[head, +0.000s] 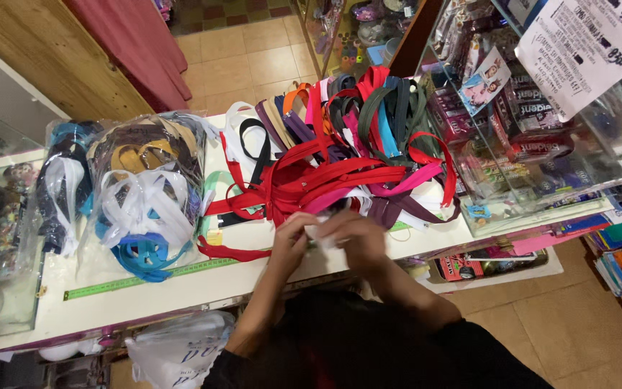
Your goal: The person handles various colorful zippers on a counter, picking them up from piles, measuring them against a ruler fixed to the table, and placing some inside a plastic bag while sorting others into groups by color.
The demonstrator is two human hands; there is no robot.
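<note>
White strip point(323, 235) pinched between both hands at the tabletop's point(181, 288) near edge, just in front of the zipper heap point(347, 144); small and blurred, kind not clear. Behind it, red zippers point(311, 180) spilling toward the hands, with purple, pink, black, green and orange ones piled beyond, reaching up to a glass case point(512, 144) on the right that is packed with small packets. Loose red strip point(232, 253) lying flat just left of the hands. Green tape measure point(145, 278) stretched along the tabletop, farther left. Two clear bags point(145, 187) of white, blue and tan zippers at the left, well apart from the hands. White plastic bag point(181, 349) hanging below the tabletop edge. Left hand point(293, 238) curled, fingers closed on the strip's left end, forearm rising from below. Right hand point(354, 238) arched over, knuckles up, fingertips closed on the strip's right end, hiding much of it. Hands touching each other over the strip.
</note>
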